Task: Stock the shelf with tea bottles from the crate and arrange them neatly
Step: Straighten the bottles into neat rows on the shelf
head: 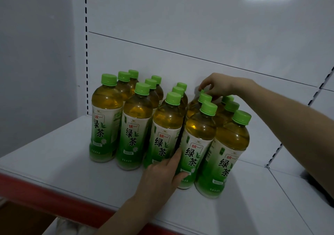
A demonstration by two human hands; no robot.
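**Tea bottles (137,119) packed upright on the white shelf (63,162)**

Five columns, three deep, green caps up, tight against the back panel. The left hand (162,173) comes in low, thumb and fingers (173,160) clamped round the fourth front bottle (198,140) at its label. The right hand (220,84) reaches over the top, its fingers pinching the cap of the rear bottle (193,101) in that column.
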